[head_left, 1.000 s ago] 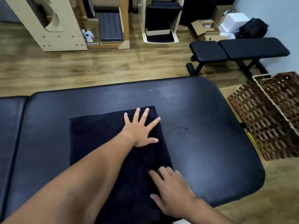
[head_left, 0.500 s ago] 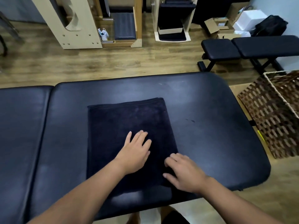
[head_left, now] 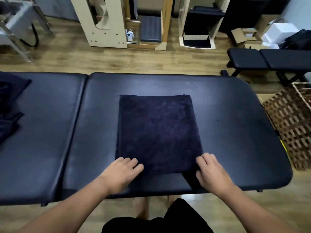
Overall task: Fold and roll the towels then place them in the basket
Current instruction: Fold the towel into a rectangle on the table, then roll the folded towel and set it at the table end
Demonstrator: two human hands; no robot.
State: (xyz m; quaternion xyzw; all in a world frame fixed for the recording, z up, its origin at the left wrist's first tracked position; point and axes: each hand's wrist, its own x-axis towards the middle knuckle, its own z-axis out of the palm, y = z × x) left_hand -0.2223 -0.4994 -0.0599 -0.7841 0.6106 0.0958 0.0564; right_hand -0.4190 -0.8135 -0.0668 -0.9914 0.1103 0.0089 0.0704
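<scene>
The left hand (head_left: 121,172) lay palm down at the near left corner of the folded dark towel (head_left: 158,132), fingers loosely curled and resting on the cloth; whether it pinched the edge I could not tell. The right hand (head_left: 211,172) sat at the near right corner, fingers bent over the cloth there, where the corner hung slightly askew toward the front edge. The towel lay flat as a tall rectangle in the middle of the padded black desk (head_left: 227,101), its far edge square to me. More dark towels (head_left: 10,105) were heaped at the left end of the desk. The woven basket (head_left: 292,125) stood on the floor just beside the desk's right end.
</scene>
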